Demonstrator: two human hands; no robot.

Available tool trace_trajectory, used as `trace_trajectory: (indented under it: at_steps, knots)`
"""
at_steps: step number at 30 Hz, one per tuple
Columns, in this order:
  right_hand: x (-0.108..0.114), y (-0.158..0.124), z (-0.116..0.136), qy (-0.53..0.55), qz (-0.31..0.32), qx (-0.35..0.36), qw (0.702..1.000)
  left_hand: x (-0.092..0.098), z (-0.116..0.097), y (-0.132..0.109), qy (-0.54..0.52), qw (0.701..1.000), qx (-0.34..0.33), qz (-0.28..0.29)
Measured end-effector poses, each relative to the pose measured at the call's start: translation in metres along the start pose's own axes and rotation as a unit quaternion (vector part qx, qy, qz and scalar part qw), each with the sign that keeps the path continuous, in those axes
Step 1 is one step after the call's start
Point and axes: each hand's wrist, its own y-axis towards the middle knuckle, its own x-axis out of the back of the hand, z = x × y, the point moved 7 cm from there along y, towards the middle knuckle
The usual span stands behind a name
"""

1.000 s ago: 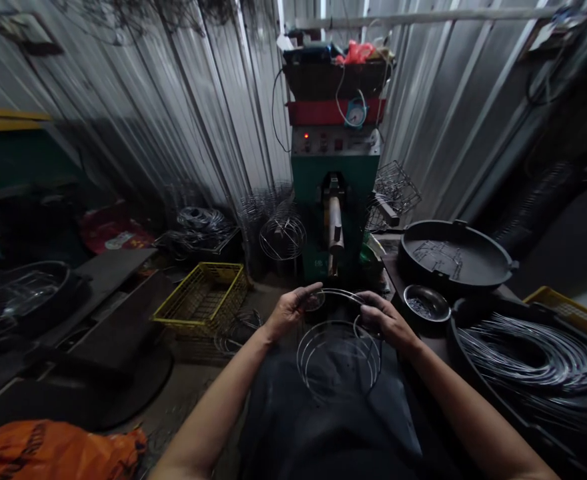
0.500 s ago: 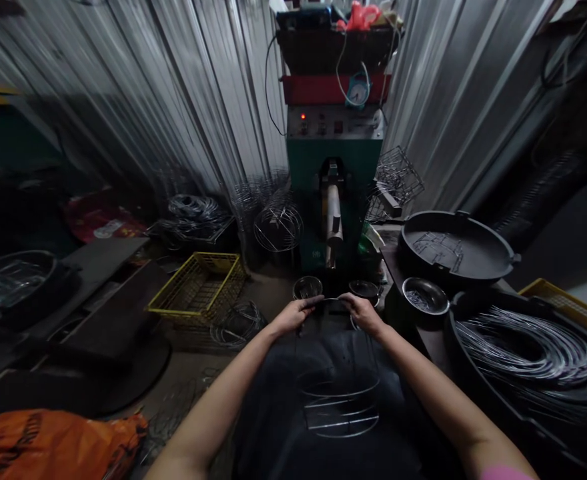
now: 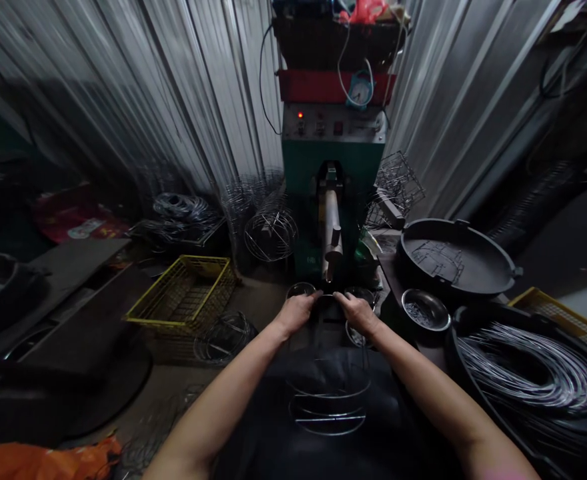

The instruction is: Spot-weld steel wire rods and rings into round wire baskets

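A round wire frame [image 3: 330, 419] with curved rings and straight cross wires hangs over my dark apron. My left hand [image 3: 297, 312] is closed on the left side of its top wire, thumb and fingers pinching it. On the right, my right hand [image 3: 357, 312] pinches the same wire, leaving a short stretch bare between the hands. Just beyond that stretch is the tip of the metal electrode arm [image 3: 332, 223] on a green machine [image 3: 298, 160]. A small gap seems to separate wire and tip. Darkness hides part of the frame's side wires.
A yellow wire basket [image 3: 181, 321] and round wire frames [image 3: 271, 235] stand left. At right are a black pan [image 3: 478, 267], a metal bowl [image 3: 438, 323] of small pieces, and a tub with a wire coil [image 3: 548, 373]. An orange bag [image 3: 48, 461] lies lower left.
Both hands have carried the wire frame forward, nearer the electrode tip. The grip stays the same on both sides. The camera view has shifted slightly.
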Motion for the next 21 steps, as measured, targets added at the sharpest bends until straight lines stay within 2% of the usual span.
trace_trajectory:
  at_steps: [4, 9, 16, 21]
  knots:
    - [0.007, 0.018, -0.008, -0.014, -0.009, -0.009, 1.000, 0.010, 0.000, 0.019, -0.020, 1.000, -0.015, -0.013]
    - [0.016, 0.033, -0.016, 0.010, -0.021, -0.024, 0.999, 0.016, 0.005, 0.035, -0.048, 0.999, 0.011, -0.010]
    - [0.018, 0.037, -0.018, 0.098, -0.038, -0.001, 0.994, 0.017, 0.005, 0.036, -0.079, 0.997, 0.008, -0.011]
    - [0.018, 0.037, -0.020, 0.131, -0.046, -0.001, 0.990, 0.017, 0.005, 0.034, -0.064, 0.998, 0.013, -0.010]
